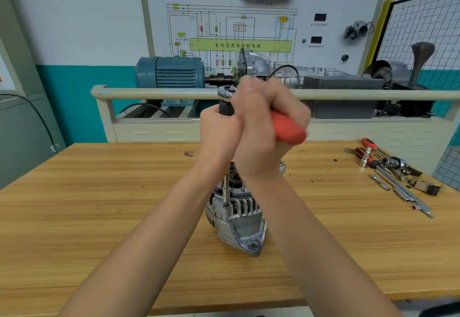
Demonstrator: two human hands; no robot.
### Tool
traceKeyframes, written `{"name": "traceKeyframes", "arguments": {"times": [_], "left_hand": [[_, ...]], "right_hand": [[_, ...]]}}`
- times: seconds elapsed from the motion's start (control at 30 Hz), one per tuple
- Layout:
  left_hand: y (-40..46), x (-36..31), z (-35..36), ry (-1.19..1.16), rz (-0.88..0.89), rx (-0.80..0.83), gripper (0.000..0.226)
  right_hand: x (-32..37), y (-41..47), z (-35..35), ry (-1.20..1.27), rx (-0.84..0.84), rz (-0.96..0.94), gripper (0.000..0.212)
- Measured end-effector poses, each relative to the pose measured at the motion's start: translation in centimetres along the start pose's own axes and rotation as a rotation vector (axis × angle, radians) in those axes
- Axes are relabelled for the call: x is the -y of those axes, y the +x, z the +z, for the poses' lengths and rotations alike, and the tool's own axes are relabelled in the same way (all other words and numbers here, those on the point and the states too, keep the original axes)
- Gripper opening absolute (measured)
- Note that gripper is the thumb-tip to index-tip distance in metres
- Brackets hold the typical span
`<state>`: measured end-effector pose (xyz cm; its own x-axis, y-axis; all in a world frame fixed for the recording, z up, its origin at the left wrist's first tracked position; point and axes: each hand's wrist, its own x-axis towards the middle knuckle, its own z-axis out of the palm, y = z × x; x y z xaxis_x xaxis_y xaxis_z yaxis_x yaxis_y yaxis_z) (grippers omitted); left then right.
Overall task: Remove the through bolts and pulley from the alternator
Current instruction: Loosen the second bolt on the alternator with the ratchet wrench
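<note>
Currently loosening a through bolt: right grip point(267, 127) wraps the ratchet handle point(288, 130), left grip point(219, 130) steadies its extension point(226, 191) on the alternator point(236, 217). Next: keep socket square.

Blurred around the right hand point(268, 122), so finger positions on the red handle point(288, 130) unclear. Handle mostly covered, only its end showing beyond the grip. Ratchet head point(225, 92) half hidden behind the knuckles, just above the grip. Left hand point(219, 132) partly covered by the right; dark piece in it mostly out of sight. Top of the alternator point(236, 214) below the grip masked by both wrists, pulley not visible. Extension bar point(226, 189) seen only under the hands, its tip too small to judge. Forearms cut off at the bottom edge. Tools point(393, 169) far right of the grip too small to identify.
</note>
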<state>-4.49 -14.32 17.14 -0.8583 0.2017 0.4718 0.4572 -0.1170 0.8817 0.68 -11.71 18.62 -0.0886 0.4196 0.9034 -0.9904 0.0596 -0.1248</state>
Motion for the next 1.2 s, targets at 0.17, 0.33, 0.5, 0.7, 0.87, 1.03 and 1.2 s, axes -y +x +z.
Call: {"name": "traceKeyframes", "arguments": {"times": [0.17, 0.33, 0.5, 0.7, 0.87, 1.03, 1.2], "left_hand": [[-0.7, -0.2, -0.6, -0.101, 0.133, 0.027, 0.03], [0.0, -0.2, -2.5, -0.36, -0.112, 0.378, 0.033], [-0.2, -0.1, -2.0, -0.316, -0.078, 0.471, 0.043], [0.1, -0.2, -1.5, -0.245, -0.09, 0.338, 0.046], [-0.4, -0.6, -0.4, -0.113, 0.217, 0.206, 0.027], [-0.2, 0.1, -1.5, -0.208, 0.02, 0.179, 0.035], [0.2, 0.4, -2.8, -0.379, -0.062, 0.513, 0.033]], "right_hand": [[0.4, -0.2, 0.6, 0.002, 0.0, 0.024, 0.037], [0.1, 2.7, -1.7, 0.532, -0.098, 0.482, 0.051], [-0.5, 3.6, -3.9, 0.832, -0.297, 0.657, 0.049], [0.2, 1.8, -2.1, 0.442, -0.09, 0.35, 0.046], [0.3, -0.5, 0.7, -0.043, 0.04, -0.034, 0.034], [0.4, 0.7, 0.1, 0.153, -0.021, 0.151, 0.041], [0.1, 3.2, -2.9, 0.657, -0.166, 0.579, 0.051]]}}
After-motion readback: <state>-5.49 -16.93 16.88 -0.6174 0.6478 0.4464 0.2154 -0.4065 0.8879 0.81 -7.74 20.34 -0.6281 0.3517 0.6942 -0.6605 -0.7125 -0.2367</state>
